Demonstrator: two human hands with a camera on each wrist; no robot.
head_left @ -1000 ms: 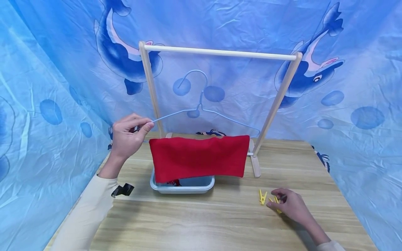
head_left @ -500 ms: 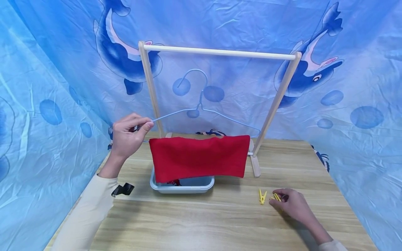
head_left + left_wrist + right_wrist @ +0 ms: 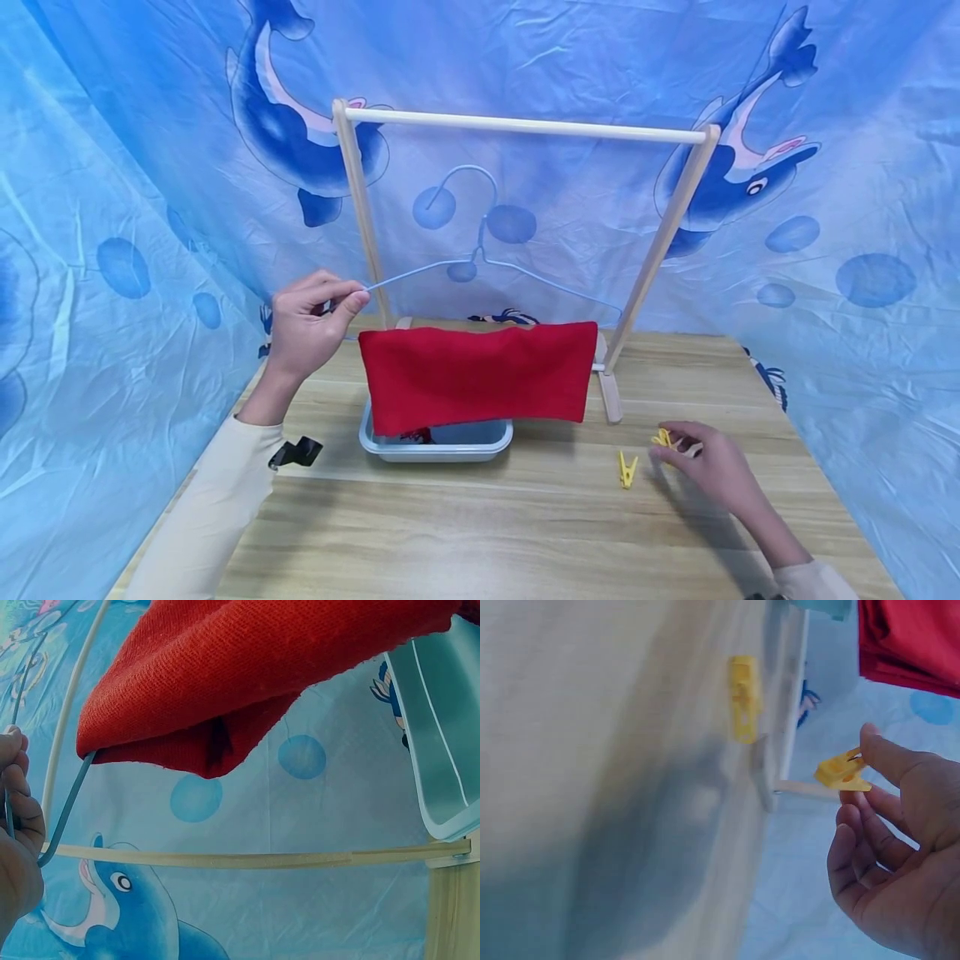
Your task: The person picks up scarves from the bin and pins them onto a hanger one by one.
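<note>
The red knitted cloth [image 3: 480,375] is draped over the lower bar of a light-blue wire hanger [image 3: 481,242] in the middle of the scene, so the bar carries its weight and its front flap faces you.

At the left, the fingers of your left hand [image 3: 307,321] are curled on the hanger's left shoulder, gripping the thin wire. You seem to hold it there to steady the frame, since the hook stands free and the crossbar takes none of the load.

A pale-blue plastic basin [image 3: 438,454] sits on the wood-grained table, partly hidden by the cloth's left half; something dark red lies inside, too small to identify. Farther off, the pale wooden rack with a white crossbar [image 3: 525,125] spans the middle, standing behind the hanger.

To the right, a yellow plastic clothespin [image 3: 627,471] rests on the table, within easy reach of your right hand [image 3: 712,467].

That hand, farthest right, pinches another yellow plastic clothespin [image 3: 840,771] between thumb and fingers, raised off the tabletop. Its free end points away from your palm, which probably suits clipping; whether you are squeezing it apart, I cannot tell.
</note>
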